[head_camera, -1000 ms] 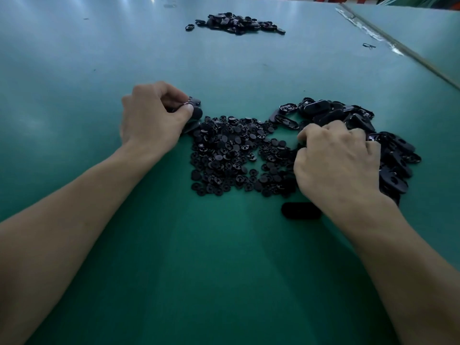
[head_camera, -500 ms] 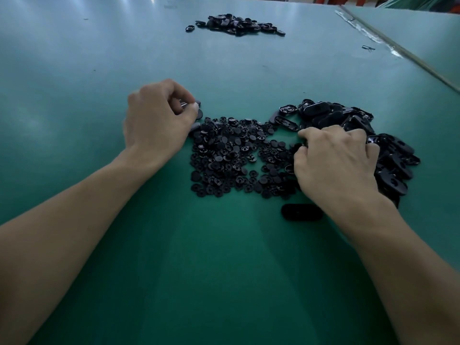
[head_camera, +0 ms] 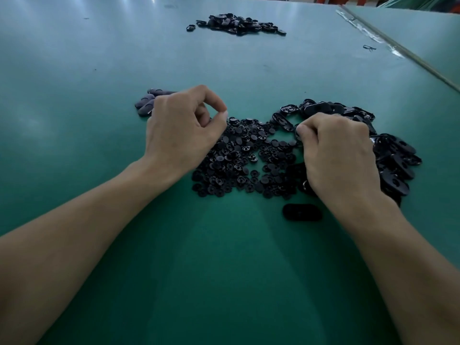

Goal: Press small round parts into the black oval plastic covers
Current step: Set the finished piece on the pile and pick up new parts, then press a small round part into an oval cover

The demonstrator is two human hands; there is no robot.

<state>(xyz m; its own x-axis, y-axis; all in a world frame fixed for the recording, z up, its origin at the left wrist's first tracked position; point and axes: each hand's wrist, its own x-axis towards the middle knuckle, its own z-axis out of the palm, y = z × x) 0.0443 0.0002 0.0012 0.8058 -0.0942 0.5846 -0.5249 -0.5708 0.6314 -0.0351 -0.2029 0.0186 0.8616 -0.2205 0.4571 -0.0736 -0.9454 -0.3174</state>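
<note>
A heap of small black round parts [head_camera: 249, 155] lies on the green table [head_camera: 224, 270] between my hands. To its right sits a pile of black oval covers [head_camera: 398, 160]. My left hand [head_camera: 184, 130] hovers at the heap's left edge, fingers curled, thumb and forefinger tips close together with nothing seen between them. Behind it lie a few oval covers [head_camera: 146, 103] face down. My right hand [head_camera: 336, 155] rests on the heap and the pile, its curled fingertips pinching the edge of a black oval cover [head_camera: 297, 131], mostly hidden by the hand. One more oval cover [head_camera: 302, 212] lies alone nearer to me.
A second pile of black parts [head_camera: 239, 23] lies far back on the table. A small dark clip [head_camera: 369, 48] sits near a taped seam [head_camera: 398, 49] running along the right side.
My left hand has let go of the oval cover it held, leaving it at the far left, and has moved right toward the round parts. My right hand shifted slightly forward.
</note>
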